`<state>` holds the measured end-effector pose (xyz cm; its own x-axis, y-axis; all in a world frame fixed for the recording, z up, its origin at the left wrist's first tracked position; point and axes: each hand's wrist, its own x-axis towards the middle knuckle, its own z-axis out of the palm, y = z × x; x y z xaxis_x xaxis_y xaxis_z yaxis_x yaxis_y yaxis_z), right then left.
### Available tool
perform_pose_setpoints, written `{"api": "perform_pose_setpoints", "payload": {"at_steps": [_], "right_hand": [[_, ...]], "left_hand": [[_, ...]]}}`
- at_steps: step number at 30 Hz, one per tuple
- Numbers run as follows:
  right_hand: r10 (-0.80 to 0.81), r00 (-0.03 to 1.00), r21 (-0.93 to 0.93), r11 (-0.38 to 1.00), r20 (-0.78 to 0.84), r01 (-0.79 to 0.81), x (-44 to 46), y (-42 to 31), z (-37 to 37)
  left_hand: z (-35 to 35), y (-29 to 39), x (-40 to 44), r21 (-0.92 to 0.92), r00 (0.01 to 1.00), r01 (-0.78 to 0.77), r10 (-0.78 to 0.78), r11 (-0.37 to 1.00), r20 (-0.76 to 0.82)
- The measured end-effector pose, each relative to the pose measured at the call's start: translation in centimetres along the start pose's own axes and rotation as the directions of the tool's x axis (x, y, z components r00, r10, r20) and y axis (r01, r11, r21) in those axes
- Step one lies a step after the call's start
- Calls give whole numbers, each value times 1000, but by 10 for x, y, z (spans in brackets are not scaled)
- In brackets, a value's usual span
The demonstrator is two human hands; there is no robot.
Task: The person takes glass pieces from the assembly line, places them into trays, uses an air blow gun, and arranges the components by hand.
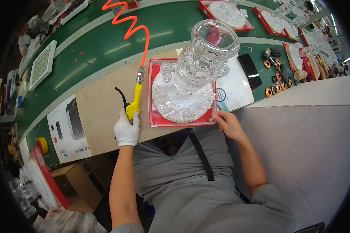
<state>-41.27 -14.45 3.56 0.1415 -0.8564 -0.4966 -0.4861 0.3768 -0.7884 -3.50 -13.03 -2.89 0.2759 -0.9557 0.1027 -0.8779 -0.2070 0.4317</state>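
Note:
My left hand, in a white glove, is wrapped round a yellow air blow gun with a black lever. An orange coiled hose runs up from its metal fitting. Right of the gun lies a shallow red tray holding a round, white, glittery base. A tall clear glass-like piece stands on that base, with small clear parts around it. My bare right hand has its fingers closed at the tray's near right corner; the fingertips are partly hidden.
Cardboard covers the bench under the tray. A phone and several copper-coloured rings lie to the right. More red trays stand on the green line behind. At lower left another person holds a red tray, blurred. Yellow tape sits nearby.

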Motion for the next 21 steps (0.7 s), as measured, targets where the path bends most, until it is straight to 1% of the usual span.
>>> {"api": "perform_pose_setpoints", "payload": {"at_steps": [3,6,7,9,10,11,12,15,18,19,21], "right_hand": [[-14,998,228,973,-61,28,-8,34,-4],[65,990,180,983,-122,-42,-20,49,-18],[95,981,29,995,-169,-92,-22,51,-24],[134,953,-261,943,-273,-208,-25,50,-33],[-4,944,-236,969,-331,-79,-24,53,-32],[-136,911,-218,975,-389,52,-24,55,-27],[-259,856,-208,961,-448,182,-24,57,-24],[-265,868,-89,964,-419,251,-14,42,-5],[-265,912,-66,964,-313,258,-11,12,16],[-290,911,-99,957,-293,273,-11,18,19],[-349,904,-173,934,-248,313,-2,35,28]], "left_hand": [[2,-2,0,12,1000,-7,7,1000,0],[2,-2,-1,21,1000,-19,19,1000,-7],[2,-2,-2,23,1000,-22,23,999,-8],[3,-3,-2,36,1000,-22,22,999,-14],[4,-4,-2,44,1000,-21,22,999,-19],[4,-4,-1,49,999,-26,27,998,-26],[4,-4,-1,55,999,-31,33,998,-31],[6,-4,-1,47,999,-36,38,998,-38],[5,-5,-2,53,1000,-16,16,998,-7],[4,-4,-2,57,1000,-11,11,998,9],[1,3,-1,48,1000,-18,19,999,-21]]}}
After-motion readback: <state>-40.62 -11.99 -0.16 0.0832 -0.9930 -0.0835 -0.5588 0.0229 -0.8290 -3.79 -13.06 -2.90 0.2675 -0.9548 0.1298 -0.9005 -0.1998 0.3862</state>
